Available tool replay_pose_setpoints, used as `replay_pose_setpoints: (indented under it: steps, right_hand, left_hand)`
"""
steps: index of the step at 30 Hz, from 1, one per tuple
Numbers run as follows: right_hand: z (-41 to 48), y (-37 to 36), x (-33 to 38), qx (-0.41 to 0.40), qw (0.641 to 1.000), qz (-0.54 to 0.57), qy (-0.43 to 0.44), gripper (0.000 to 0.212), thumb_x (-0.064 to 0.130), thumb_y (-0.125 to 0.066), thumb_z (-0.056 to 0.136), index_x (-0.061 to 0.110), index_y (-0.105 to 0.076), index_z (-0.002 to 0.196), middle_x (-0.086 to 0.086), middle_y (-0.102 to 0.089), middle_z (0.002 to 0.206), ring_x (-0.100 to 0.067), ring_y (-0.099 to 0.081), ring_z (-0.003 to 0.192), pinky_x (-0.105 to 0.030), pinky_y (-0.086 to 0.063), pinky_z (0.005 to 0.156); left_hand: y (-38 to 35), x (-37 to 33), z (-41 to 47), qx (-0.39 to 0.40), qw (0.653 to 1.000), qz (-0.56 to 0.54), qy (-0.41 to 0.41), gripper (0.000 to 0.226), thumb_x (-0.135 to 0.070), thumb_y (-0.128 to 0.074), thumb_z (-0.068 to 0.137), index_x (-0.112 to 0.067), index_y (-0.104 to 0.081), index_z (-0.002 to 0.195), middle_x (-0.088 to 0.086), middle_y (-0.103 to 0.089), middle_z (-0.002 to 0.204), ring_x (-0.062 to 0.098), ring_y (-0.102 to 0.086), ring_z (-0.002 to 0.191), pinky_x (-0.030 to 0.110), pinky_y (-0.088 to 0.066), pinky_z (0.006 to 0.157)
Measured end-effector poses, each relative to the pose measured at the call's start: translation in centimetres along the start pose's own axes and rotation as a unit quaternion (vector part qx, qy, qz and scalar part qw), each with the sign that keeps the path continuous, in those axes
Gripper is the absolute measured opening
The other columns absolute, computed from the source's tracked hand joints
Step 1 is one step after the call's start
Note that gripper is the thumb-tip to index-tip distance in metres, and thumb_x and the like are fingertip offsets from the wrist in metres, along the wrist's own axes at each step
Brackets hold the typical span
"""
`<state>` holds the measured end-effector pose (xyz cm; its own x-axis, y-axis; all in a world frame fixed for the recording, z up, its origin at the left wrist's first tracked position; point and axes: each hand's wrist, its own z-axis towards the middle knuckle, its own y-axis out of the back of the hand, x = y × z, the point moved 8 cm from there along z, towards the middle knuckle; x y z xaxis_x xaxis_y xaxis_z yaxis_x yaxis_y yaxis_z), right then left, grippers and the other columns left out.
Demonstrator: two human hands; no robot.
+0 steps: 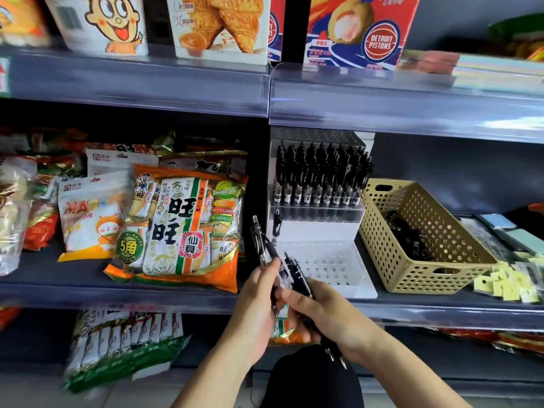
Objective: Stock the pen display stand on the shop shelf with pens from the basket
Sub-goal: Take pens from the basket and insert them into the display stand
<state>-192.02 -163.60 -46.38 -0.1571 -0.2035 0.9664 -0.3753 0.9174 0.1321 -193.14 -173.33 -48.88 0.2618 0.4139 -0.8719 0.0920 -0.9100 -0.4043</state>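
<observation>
Currently my left hand pinches pens and my right hand grips a bundle before the stand, basket beside it. Risk: transferring one pen may loosen both grips; pens drop.

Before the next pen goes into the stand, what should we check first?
1. Pens held: left hand and right hand both grip black pens: ok.
2. Free holes: stand has open holes in its front row, and the middle row holds only a lone pen: ok.
3. Single pen picked out: the hands overlap: cannot tell.
4. Tips pointing down: ok.
5. Basket beside the stand, spare pens inside: ok.
</observation>
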Motion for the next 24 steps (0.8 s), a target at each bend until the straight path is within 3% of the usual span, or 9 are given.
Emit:
replay_pose_setpoints:
  steps: [3,6,9,13,15,16,18,19,24]
  right_hand:
    - [-0.2,-0.7,-0.1,0.029,1.0,-0.005,0.0,0.025,0.032,-0.047,0.097,0.009,-0.053,0.089,-0.004,-0.059,0.065,-0.014,-0.046,0.044,-0.024,-0.031,0.043]
    - [-0.3,-0.1,-0.1,0.004,0.999,0.041,-0.031,0.026,0.027,-0.044,0.098,0.006,-0.056,0.091,-0.007,-0.066,0.072,-0.019,-0.058,0.051,-0.024,-0.042,0.046]
    - [0.0,1.6,-1.0,-0.051,0.992,0.106,-0.054,0.028,0.025,-0.046,0.097,0.004,-0.064,0.095,-0.011,-0.074,0.088,-0.022,-0.07,0.08,-0.037,-0.056,0.08]
    - [0.1,3.0,-1.9,-0.119,0.981,0.129,-0.08,0.028,0.046,-0.056,0.087,0.027,-0.075,0.093,0.005,-0.066,0.116,-0.015,-0.054,0.117,-0.046,-0.031,0.111]
    - [0.2,2.5,-1.6,-0.115,0.982,0.127,-0.08,0.032,0.051,-0.054,0.086,0.03,-0.072,0.103,0.007,-0.053,0.132,-0.012,-0.042,0.126,-0.043,-0.022,0.114]
    - [0.2,2.3,-1.4,-0.117,0.981,0.135,-0.078,0.039,0.052,-0.055,0.085,0.027,-0.067,0.112,0.007,-0.05,0.133,-0.011,-0.04,0.124,-0.041,-0.022,0.113]
    - [0.5,1.9,-1.3,-0.114,0.978,0.16,-0.076,0.064,0.056,-0.062,0.078,0.015,-0.053,0.127,0.007,-0.053,0.128,-0.01,-0.044,0.12,-0.039,-0.025,0.11]
    - [0.7,1.8,-1.6,-0.108,0.976,0.173,-0.075,0.071,0.058,-0.065,0.075,0.012,-0.051,0.127,0.005,-0.059,0.124,-0.011,-0.05,0.118,-0.039,-0.028,0.11]
    - [0.6,1.4,-1.5,-0.086,0.975,0.189,-0.073,0.04,0.045,-0.06,0.085,0.014,-0.066,0.11,-0.001,-0.072,0.106,-0.016,-0.062,0.109,-0.036,-0.04,0.104]
  left_hand:
    - [-0.3,-0.3,-0.6,0.016,0.999,0.029,-0.001,0.038,-0.036,-0.056,0.09,-0.001,-0.054,0.104,0.004,-0.059,0.068,0.014,-0.055,0.049,0.03,-0.042,0.051]
    - [0.8,-0.3,-0.3,-0.055,0.998,-0.011,0.007,0.029,-0.032,-0.049,0.096,-0.006,-0.056,0.089,0.006,-0.06,0.07,0.018,-0.057,0.058,0.033,-0.043,0.058]
    - [1.7,-0.7,-0.1,-0.102,0.994,-0.036,-0.005,0.016,-0.02,-0.048,0.098,-0.008,-0.056,0.09,0.002,-0.065,0.066,0.02,-0.061,0.07,0.037,-0.047,0.073]
    - [1.0,-0.2,-0.6,-0.048,0.994,0.101,-0.018,0.012,-0.022,-0.05,0.095,-0.012,-0.054,0.09,0.002,-0.049,0.064,0.017,-0.047,0.063,0.036,-0.04,0.078]
    - [0.4,0.2,-1.0,-0.026,0.985,0.172,-0.015,0.02,-0.035,-0.055,0.091,-0.021,-0.056,0.105,0.011,-0.049,0.074,0.012,-0.052,0.068,0.028,-0.041,0.074]
    - [-0.1,0.3,-1.3,-0.007,0.981,0.192,-0.017,0.032,-0.045,-0.058,0.086,-0.026,-0.056,0.111,0.02,-0.05,0.099,0.008,-0.058,0.077,0.026,-0.042,0.076]
    - [-1.1,0.4,-2.0,0.028,0.98,0.196,-0.018,0.049,-0.059,-0.064,0.065,-0.034,-0.06,0.107,-0.01,-0.068,0.1,0.003,-0.061,0.097,0.026,-0.045,0.083]
    - [-1.6,0.3,-2.2,0.045,0.98,0.192,-0.016,0.054,-0.061,-0.066,0.057,-0.034,-0.061,0.103,-0.014,-0.071,0.097,-0.001,-0.062,0.098,0.025,-0.046,0.084]
    - [-2.1,0.0,-2.4,0.069,0.979,0.193,-0.016,0.046,-0.046,-0.073,0.059,-0.028,-0.065,0.101,-0.012,-0.074,0.092,0.0,-0.067,0.09,0.019,-0.048,0.073]
